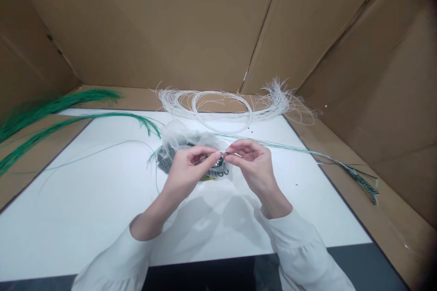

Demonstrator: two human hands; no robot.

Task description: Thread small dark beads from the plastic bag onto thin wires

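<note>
My left hand (187, 163) and my right hand (255, 163) meet above the middle of the white board. Both pinch a thin white strand (224, 151), a short bit of which shows between the fingertips. Anything smaller at the fingertips is too tiny to make out. Just behind and below the hands lies a clear plastic bag (179, 134) with dark contents and black printed letters. My left hand partly covers the bag. From behind my right hand, thin green strands (290, 147) run to the right, ending in dark, patterned pieces (365, 185).
A looped bundle of white strands (221, 113) lies along the back. Green strand bundles (68, 102) reach in from the left, with a loose strand (102, 149) curving across the white board (85, 218). Cardboard walls (164, 22) stand at the back and sides.
</note>
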